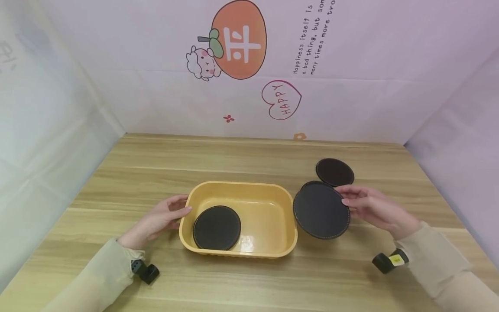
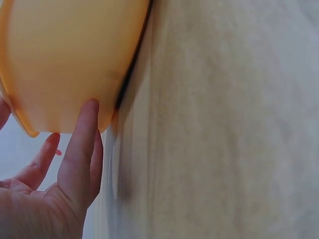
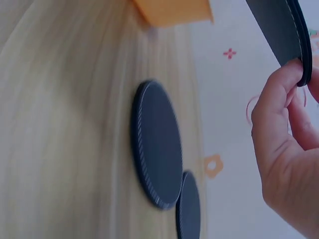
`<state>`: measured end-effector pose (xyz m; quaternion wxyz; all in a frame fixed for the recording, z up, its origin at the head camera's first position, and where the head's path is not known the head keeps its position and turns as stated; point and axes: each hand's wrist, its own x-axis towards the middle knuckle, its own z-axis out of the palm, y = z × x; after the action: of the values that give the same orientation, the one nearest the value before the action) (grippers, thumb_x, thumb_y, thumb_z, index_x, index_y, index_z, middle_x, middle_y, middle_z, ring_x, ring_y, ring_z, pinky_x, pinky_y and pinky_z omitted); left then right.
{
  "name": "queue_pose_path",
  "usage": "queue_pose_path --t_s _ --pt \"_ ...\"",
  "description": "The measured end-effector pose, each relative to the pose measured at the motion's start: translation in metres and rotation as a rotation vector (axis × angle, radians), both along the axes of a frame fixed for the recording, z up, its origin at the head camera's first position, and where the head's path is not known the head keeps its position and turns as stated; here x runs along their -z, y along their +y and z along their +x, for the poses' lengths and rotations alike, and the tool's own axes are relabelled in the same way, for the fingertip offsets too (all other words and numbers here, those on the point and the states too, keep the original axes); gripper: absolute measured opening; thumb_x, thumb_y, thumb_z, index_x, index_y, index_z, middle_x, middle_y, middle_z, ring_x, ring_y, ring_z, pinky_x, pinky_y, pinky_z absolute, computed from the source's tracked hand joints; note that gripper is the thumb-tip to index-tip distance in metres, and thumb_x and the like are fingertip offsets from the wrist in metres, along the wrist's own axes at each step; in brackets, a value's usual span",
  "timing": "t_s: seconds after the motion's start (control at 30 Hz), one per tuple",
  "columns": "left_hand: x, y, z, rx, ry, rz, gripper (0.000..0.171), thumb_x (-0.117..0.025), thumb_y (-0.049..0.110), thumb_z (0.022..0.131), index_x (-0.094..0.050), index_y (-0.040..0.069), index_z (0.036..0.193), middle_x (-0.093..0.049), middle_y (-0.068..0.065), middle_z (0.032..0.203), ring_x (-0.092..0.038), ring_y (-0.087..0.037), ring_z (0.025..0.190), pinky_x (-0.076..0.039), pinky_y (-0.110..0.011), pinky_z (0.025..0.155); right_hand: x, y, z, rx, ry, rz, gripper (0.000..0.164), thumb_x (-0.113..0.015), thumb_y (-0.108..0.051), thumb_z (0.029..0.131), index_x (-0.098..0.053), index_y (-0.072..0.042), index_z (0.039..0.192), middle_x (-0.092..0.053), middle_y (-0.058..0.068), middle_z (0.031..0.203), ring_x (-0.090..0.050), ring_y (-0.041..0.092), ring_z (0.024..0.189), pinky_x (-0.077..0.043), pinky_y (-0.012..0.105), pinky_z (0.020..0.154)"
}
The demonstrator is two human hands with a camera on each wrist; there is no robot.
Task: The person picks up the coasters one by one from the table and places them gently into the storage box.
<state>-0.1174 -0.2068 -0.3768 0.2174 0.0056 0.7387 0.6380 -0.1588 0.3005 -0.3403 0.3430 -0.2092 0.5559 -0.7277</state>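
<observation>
A round black coaster [image 1: 321, 211] with a stitched edge is pinched at its right side between the thumb and fingers of my right hand [image 1: 374, 208]. In the right wrist view this held coaster [image 3: 281, 30] is raised above the table. My left hand [image 1: 161, 216] holds the left end of a yellow plastic basin [image 1: 234, 185], thumb at the rim and fingers along the outer wall [image 2: 70, 64]. Inside the basin, at its left, lies another black coaster [image 1: 217, 228]. Two more lie on the table: one coaster [image 3: 159, 144] mostly hidden under the held one in the head view, and a farther coaster [image 1: 335, 172].
The wooden table [image 1: 234, 286] ends at a printed white cloth backdrop [image 1: 163, 99], with cloth walls on both sides. Each wrist wears a black strap; a dark camera mount [image 1: 146, 272] shows on the left and another mount [image 1: 386, 262] on the right.
</observation>
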Motion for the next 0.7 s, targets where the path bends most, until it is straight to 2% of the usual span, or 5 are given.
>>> queue_pose_path --t_s 0.37,0.53,0.7 --pt "-0.001 0.002 -0.002 -0.008 0.001 -0.009 0.066 -0.057 0.017 0.094 -0.022 -0.009 0.144 -0.031 -0.034 0.144 -0.057 -0.018 0.106 -0.056 -0.033 0.081 -0.023 -0.056 -0.008 0.167 -0.041 0.016 0.033 -0.044 0.008 0.094 -0.065 -0.013 0.108 -0.067 -0.003 0.103 -0.065 0.009 0.088 -0.055 0.026 0.077" --pt "-0.002 0.001 -0.001 -0.004 -0.001 -0.010 0.067 -0.057 0.018 0.095 -0.021 -0.010 0.144 -0.031 -0.035 0.143 -0.056 -0.018 0.108 -0.056 -0.033 0.080 -0.036 -0.086 -0.016 0.226 -0.034 0.106 0.026 -0.048 0.006 0.092 -0.061 -0.011 0.106 -0.065 -0.003 0.100 -0.064 0.008 0.086 -0.055 0.026 0.076" --pt "-0.002 0.001 0.000 0.000 -0.002 -0.006 0.068 -0.058 0.019 0.095 -0.021 -0.010 0.144 -0.031 -0.034 0.144 -0.057 -0.016 0.105 -0.056 -0.033 0.080 -0.043 -0.118 -0.026 0.225 0.014 0.215 0.026 -0.048 0.004 0.092 -0.051 -0.004 0.117 -0.063 -0.004 0.099 -0.062 0.007 0.087 -0.054 0.027 0.079"
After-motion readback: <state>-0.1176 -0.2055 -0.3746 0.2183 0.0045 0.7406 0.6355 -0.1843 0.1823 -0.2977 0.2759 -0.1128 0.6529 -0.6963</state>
